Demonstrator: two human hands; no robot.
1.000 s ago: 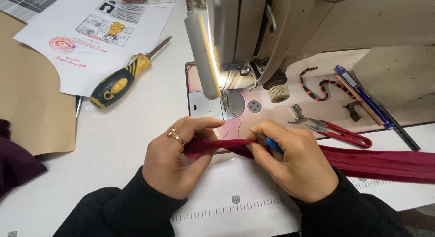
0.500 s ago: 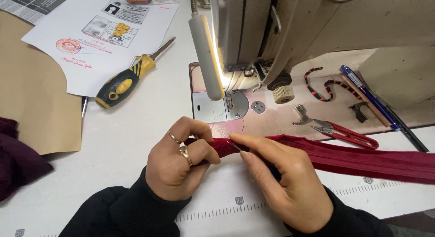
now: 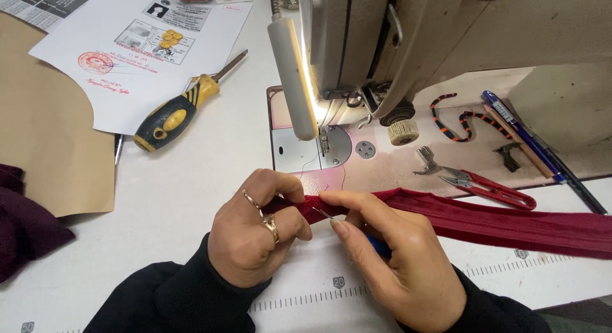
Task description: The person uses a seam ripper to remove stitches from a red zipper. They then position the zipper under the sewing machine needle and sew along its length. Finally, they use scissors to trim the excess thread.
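the left hand (image 3: 255,234) has its grip pinched on the end of a dark red fabric strip (image 3: 497,221), which runs off toward 3 o'clock across the desk (image 3: 185,180). the right hand (image 3: 395,256) grips a thin metal pick (image 3: 323,213) against it. a yellow-black screwdriver (image 3: 175,113) lies at 10 o'clock.
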